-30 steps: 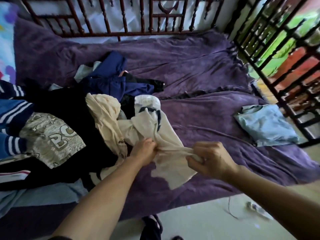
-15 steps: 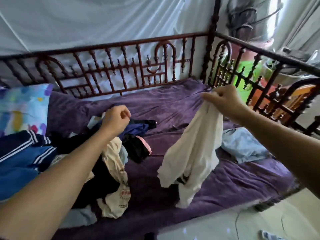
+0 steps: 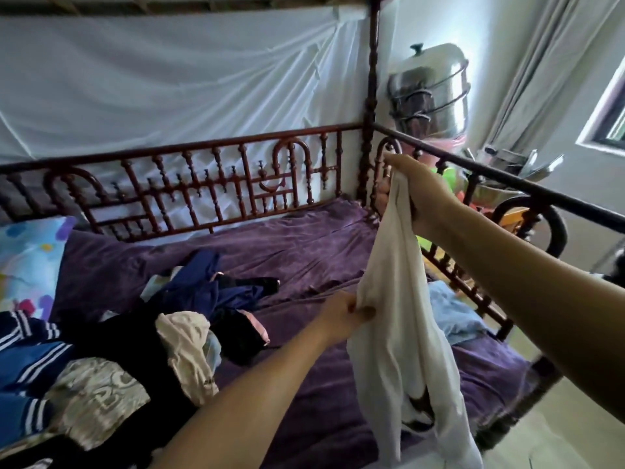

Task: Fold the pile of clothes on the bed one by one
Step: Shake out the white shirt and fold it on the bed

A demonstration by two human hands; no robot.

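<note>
A cream-white garment (image 3: 399, 319) hangs in the air over the right half of the bed. My right hand (image 3: 411, 189) grips its top edge, raised near the bed's corner post. My left hand (image 3: 341, 314) pinches the garment's left side lower down. The pile of unfolded clothes (image 3: 111, 363) lies on the left of the purple bedspread (image 3: 304, 245): dark blue, black, beige and striped pieces heaped together. A folded light blue garment (image 3: 455, 316) lies on the bed at the right, partly hidden behind the hanging cloth.
A dark red wooden railing (image 3: 209, 184) runs along the far side and the right side of the bed. A patterned blue pillow (image 3: 27, 262) sits at the far left. A steel pot (image 3: 431, 93) and clutter stand beyond the right railing.
My right hand has lifted the cream garment off the pile and held it high. My left hand let go, rose empty, then came across and took the garment's side.
</note>
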